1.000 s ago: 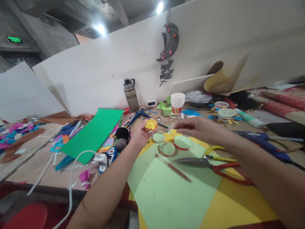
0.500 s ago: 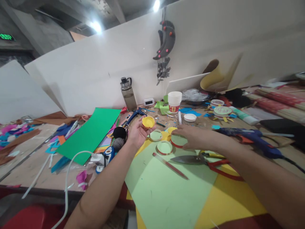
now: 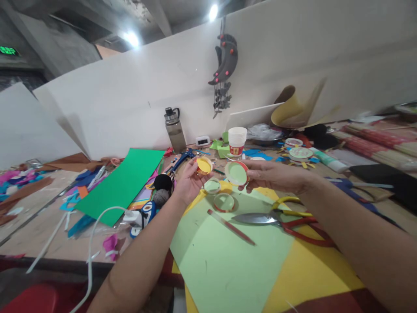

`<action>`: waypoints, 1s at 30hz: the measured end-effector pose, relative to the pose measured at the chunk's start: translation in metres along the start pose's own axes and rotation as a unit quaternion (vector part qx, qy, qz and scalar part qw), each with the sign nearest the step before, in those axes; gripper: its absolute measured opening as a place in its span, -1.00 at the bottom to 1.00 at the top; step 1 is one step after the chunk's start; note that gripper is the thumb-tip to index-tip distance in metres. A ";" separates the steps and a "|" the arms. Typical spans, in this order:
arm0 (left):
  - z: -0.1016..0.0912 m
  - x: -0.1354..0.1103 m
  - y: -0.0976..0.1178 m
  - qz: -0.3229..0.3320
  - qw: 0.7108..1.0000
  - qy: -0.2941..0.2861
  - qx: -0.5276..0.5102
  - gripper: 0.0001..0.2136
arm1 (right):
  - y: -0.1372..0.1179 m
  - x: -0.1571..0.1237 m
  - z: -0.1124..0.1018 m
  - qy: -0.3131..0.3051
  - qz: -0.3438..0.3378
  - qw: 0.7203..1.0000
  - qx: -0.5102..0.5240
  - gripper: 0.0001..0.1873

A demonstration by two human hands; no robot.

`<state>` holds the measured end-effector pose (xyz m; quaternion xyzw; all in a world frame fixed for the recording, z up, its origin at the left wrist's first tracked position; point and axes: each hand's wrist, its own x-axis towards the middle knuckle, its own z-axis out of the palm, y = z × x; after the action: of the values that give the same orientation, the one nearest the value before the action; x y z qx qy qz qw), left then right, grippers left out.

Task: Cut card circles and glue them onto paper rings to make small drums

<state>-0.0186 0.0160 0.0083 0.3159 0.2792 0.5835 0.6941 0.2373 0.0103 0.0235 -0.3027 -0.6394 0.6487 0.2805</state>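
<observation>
My left hand (image 3: 187, 181) is closed on a small round yellow cap (image 3: 204, 165), held above the table with its hollow side up. My right hand (image 3: 272, 176) grips a red-rimmed round piece with a light green face (image 3: 236, 173), lifted just right of the yellow cap. Below them two more round rings (image 3: 224, 202) with light green inside lie on a light green sheet (image 3: 228, 256), which rests on a yellow sheet (image 3: 312, 271). A red pencil (image 3: 231, 226) and large scissors with red and yellow handles (image 3: 280, 219) lie on the sheets.
A dark green sheet (image 3: 122, 182), a water bottle (image 3: 175, 130), a stack of paper cups (image 3: 237, 141), a white cable (image 3: 91, 252), black and grey yarn balls (image 3: 161, 187) and coloured scraps (image 3: 19, 187) crowd the table. White boards (image 3: 130, 100) stand behind.
My right hand has picked the red-rimmed green round piece up from the sheet and raised it beside the yellow cap. My left hand has stayed almost still.
</observation>
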 end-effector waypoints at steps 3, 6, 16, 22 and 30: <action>-0.002 0.002 0.000 0.006 1.000 0.010 -0.005 -0.77 | -0.002 -0.001 0.000 -0.001 -0.007 1.000 -0.004 -0.29; -0.002 0.004 0.000 0.007 1.000 0.024 -0.012 -0.76 | -0.009 0.001 0.002 0.015 0.005 0.995 -0.101 -0.26; 0.001 0.004 0.004 -0.054 0.997 0.047 -0.009 -0.57 | 0.017 0.016 0.004 0.089 0.047 0.827 -0.553 -0.26; 0.009 -0.004 0.000 -0.089 0.995 -0.037 0.013 -0.57 | 0.016 0.021 0.030 0.227 -0.147 0.870 -0.413 -0.26; 0.015 -0.013 -0.012 -0.114 0.990 -0.075 0.029 -0.68 | 0.018 0.026 0.063 0.245 -0.176 0.929 -0.217 -0.39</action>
<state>-0.0019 0.0002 0.0093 0.3445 0.2777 0.4668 0.7657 0.1731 -0.0124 0.0048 -0.3885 -0.7188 0.3403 0.4655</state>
